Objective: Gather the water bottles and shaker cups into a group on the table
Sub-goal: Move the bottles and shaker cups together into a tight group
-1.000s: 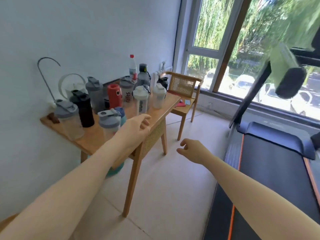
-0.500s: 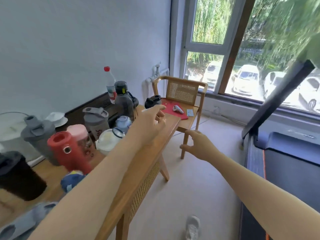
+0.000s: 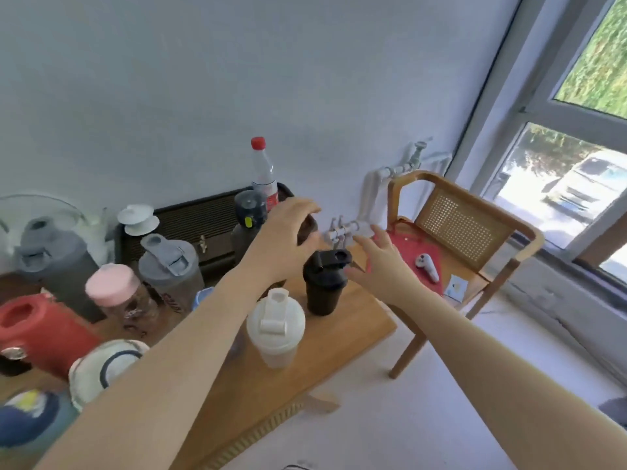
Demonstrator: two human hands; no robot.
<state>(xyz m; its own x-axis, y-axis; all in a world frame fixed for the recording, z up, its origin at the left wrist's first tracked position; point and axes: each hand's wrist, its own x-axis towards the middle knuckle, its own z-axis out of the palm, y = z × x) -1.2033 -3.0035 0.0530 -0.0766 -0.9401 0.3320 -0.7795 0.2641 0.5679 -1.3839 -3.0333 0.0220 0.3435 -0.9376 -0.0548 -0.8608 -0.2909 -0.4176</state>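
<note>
Head view, table: a wooden table [image 3: 342, 337] is seen from above, set against a pale wall, with bottles and cups crowded over its left and middle parts.
Head view, left hand: the left hand [image 3: 288, 239] is held over the far side of the table with fingers spread and curved; a dark object is partly hidden beneath it, and whether it is being grasped cannot be told.
Head view, right hand: the right hand [image 3: 381, 266] is held open with fingers spread, just beside the black shaker cup [image 3: 324, 283], not closed on it.
Head view, black shaker cup: it is stood upright near the table's right end, between the two hands.
Head view, white shaker cup [image 3: 275, 329]: it is stood upright just in front of the black one, near the front edge.
Head view, other drinkware: a grey shaker cup [image 3: 171, 269], a pink-lidded bottle [image 3: 117, 293], a red bottle [image 3: 37, 329] and a large grey jug [image 3: 51, 259] are grouped on the left; a clear bottle with a red cap [image 3: 263, 171] is stood at the back by the wall.
Head view, chair: a wooden chair [image 3: 475, 225] is placed to the right of the table, with a red cloth [image 3: 412, 245] and a small white device [image 3: 428, 266] laid on its seat.
</note>
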